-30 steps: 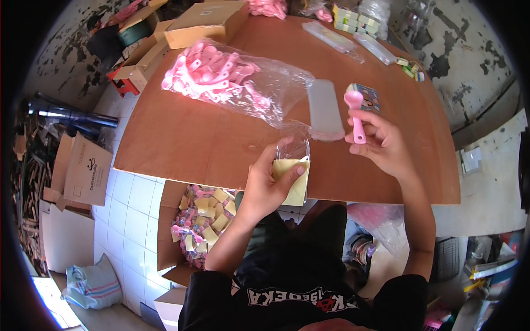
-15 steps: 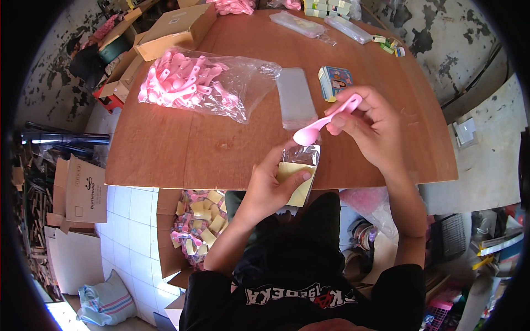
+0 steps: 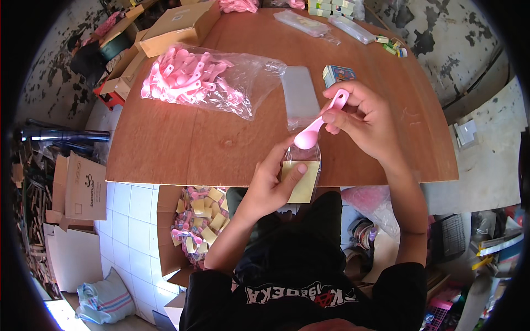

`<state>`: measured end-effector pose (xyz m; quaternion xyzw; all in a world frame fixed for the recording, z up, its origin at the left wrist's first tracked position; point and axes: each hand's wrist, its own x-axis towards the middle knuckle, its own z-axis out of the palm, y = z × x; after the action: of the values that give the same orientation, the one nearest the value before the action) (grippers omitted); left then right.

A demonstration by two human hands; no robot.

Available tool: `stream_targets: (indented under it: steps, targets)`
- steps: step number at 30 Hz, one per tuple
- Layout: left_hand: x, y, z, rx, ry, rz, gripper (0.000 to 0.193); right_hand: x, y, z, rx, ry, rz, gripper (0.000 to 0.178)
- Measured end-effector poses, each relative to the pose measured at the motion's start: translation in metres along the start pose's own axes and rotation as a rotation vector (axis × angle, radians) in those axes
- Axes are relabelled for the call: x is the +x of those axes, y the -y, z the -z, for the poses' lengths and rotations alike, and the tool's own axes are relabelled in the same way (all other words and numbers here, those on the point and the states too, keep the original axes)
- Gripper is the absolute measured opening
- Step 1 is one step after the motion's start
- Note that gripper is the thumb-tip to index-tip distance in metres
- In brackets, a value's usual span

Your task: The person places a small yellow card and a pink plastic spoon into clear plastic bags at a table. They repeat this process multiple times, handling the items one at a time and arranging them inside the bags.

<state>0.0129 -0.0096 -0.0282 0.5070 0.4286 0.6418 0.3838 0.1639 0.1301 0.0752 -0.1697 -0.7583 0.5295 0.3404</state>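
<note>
My left hand (image 3: 271, 185) is closed on a small clear plastic bag (image 3: 297, 155) at the table's near edge. Inside or against the bag lies a pale yellow card (image 3: 305, 185), under my left thumb. My right hand (image 3: 365, 117) pinches a pink plastic spoon (image 3: 326, 118) by its handle. The spoon's bowl points down and left, at the bag's upper end; whether it has entered the bag I cannot tell. Just beyond sits a stack of clear plastic bags (image 3: 301, 94). Behind my right hand stands a stack of printed cards (image 3: 338, 74), partly hidden by the fingers.
A large clear bag of pink spoons (image 3: 185, 77) lies on the brown table (image 3: 221, 146), left of the stacked bags. Behind it is a cardboard box (image 3: 179, 25). Below the table, an open carton (image 3: 167, 231) holds several packed spoons and yellow cards.
The spoon and my right hand have shifted slightly left and down, bringing the bowl lower at the bag's top. The view has moved a little.
</note>
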Motion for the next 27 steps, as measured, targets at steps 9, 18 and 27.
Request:
stream_targets:
  steps: [9,18,27]
  targets:
    - [-0.001,-0.008,0.010,0.089,0.042,-0.082,0.063,0.011,0.003,0.009,-0.072,0.075,0.010,0.025]
    - [0.000,-0.012,0.011,0.110,0.074,-0.077,0.063,0.013,0.008,0.004,-0.010,0.138,-0.194,0.026]
    - [0.003,-0.010,0.009,-0.054,0.043,0.007,0.047,-0.002,0.010,-0.021,-0.130,0.094,-0.072,0.024]
